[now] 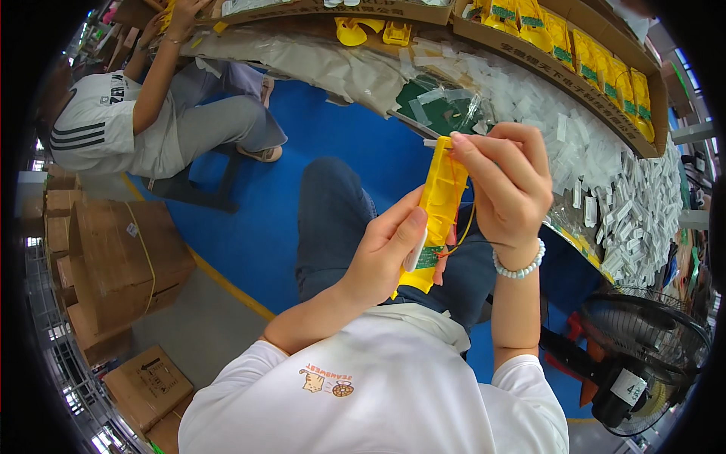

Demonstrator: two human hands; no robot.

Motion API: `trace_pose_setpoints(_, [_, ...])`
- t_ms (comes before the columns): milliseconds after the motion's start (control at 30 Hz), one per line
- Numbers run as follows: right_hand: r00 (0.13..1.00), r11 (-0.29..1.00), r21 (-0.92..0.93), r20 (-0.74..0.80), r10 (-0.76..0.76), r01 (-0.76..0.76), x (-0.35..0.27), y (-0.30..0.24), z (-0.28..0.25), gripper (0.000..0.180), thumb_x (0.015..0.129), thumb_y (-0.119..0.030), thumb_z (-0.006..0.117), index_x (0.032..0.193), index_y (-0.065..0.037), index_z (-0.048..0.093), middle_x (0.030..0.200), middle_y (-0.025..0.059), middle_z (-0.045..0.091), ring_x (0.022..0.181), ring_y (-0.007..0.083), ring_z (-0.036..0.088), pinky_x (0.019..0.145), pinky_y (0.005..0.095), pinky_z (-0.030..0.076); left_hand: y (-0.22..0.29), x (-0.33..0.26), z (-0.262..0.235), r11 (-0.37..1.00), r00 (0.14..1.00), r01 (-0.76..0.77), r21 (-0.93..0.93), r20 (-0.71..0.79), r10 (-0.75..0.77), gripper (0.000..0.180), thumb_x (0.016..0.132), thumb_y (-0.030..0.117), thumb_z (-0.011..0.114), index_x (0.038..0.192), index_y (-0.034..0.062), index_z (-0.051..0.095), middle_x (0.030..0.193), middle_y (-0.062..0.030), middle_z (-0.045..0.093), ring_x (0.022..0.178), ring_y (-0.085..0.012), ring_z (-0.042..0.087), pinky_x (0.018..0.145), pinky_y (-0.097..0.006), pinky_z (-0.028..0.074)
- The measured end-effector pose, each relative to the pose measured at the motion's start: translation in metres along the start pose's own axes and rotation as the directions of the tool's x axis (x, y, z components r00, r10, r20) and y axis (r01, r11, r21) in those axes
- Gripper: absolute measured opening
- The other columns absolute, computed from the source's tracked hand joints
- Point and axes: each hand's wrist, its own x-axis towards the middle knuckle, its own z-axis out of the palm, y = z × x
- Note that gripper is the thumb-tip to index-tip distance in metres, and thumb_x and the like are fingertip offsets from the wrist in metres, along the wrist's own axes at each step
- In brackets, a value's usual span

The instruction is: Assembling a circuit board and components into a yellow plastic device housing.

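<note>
A long yellow plastic housing (442, 195) slants upward over my lap, with a small green circuit board (428, 257) near its lower end and thin red, yellow and dark wires along its right side. My left hand (395, 240) is closed around the lower half, thumb on top. Under that thumb, a white piece (414, 256) shows at the housing's left edge. My right hand (508, 180) pinches at the housing's upper end, by a small whitish part (430, 142). Whatever else lies between those fingertips is hidden.
Ahead is a worktable with a green mat (431, 104), many clear plastic pieces (522, 98) and a heap of white parts (643, 212). A cardboard tray (560, 76) holds similar yellow housings. A black fan (643, 340) stands right, cartons (125, 257) left; a seated co-worker (113, 121) is far left.
</note>
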Motion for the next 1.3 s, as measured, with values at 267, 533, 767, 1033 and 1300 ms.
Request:
trace_pose_setpoints(267, [0.834, 0.717, 0.440, 0.174, 0.523, -0.541, -0.027, -0.006, 0.008, 0.041, 0.074, 0.009, 0.057, 0.114, -0.001, 0.060, 0.107, 0.0127, 0.065, 0.095, 0.0264, 0.060, 0.072, 0.0308, 0.050, -0.004, -0.001, -0.004, 0.916, 0.992, 0.107, -0.387, 0.098, -0.075, 0.049, 0.100, 0.038, 0.033, 0.136, 0.0048, 0.033, 0.097, -0.0193, 0.057, 0.068, -0.0256, 0.063, 0.059, -0.034, 0.055])
trace_pose_setpoints(533, [0.594, 0.353, 0.576, 0.304, 0.745, -0.738, -0.035, -0.027, 0.013, 0.017, 0.076, -0.005, 0.066, 0.091, 0.003, 0.065, 0.085, 0.0106, 0.066, 0.072, 0.0191, 0.063, 0.066, 0.0263, 0.049, 0.000, -0.009, 0.009, 0.983, 0.978, 0.091, -0.158, 0.202, -0.058, 0.051, 0.100, 0.040, 0.030, 0.127, -0.0029, 0.034, 0.095, -0.0226, 0.055, 0.062, -0.0247, 0.061, 0.053, -0.034, 0.053])
trace_pose_setpoints(767, [0.580, -0.022, 0.726, 0.567, 0.585, -0.687, -0.054, -0.034, 0.007, 0.028, 0.084, 0.002, 0.057, 0.111, 0.006, 0.059, 0.105, 0.0087, 0.063, 0.091, 0.0127, 0.061, 0.080, 0.0278, 0.050, -0.002, -0.003, -0.008, 0.989, 0.985, -0.113, 0.093, 0.140, 0.099, 0.040, 0.100, 0.029, 0.035, 0.125, -0.0022, 0.035, 0.092, -0.0241, 0.060, 0.060, -0.0245, 0.061, 0.053, -0.031, 0.052])
trace_pose_setpoints(1033, [0.541, -0.230, 0.828, 0.518, 0.663, -0.511, -0.058, -0.060, -0.018, 0.050, 0.077, -0.017, 0.067, 0.118, 0.009, 0.054, 0.116, 0.0194, 0.057, 0.104, 0.0283, 0.058, 0.094, 0.0405, 0.044, -0.013, 0.002, -0.029, 0.912, 0.951, -0.265, 0.312, 0.240, 0.194, 0.051, 0.098, 0.029, 0.047, 0.132, 0.0077, 0.015, 0.104, -0.0259, 0.058, 0.071, -0.0245, 0.063, 0.061, -0.032, 0.052])
trace_pose_setpoints(1300, [0.658, -0.151, 0.859, 0.477, 0.583, -0.490, -0.045, -0.052, -0.023, 0.045, 0.074, 0.002, 0.075, 0.113, 0.014, 0.055, 0.103, 0.0129, 0.057, 0.092, 0.0192, 0.057, 0.081, 0.0284, 0.048, -0.005, 0.007, -0.027, 0.949, 0.936, -0.270, 0.162, 0.277, 0.218, 0.057, 0.097, 0.025, 0.049, 0.138, 0.0077, 0.012, 0.105, -0.0225, 0.057, 0.075, -0.0218, 0.061, 0.063, -0.031, 0.052])
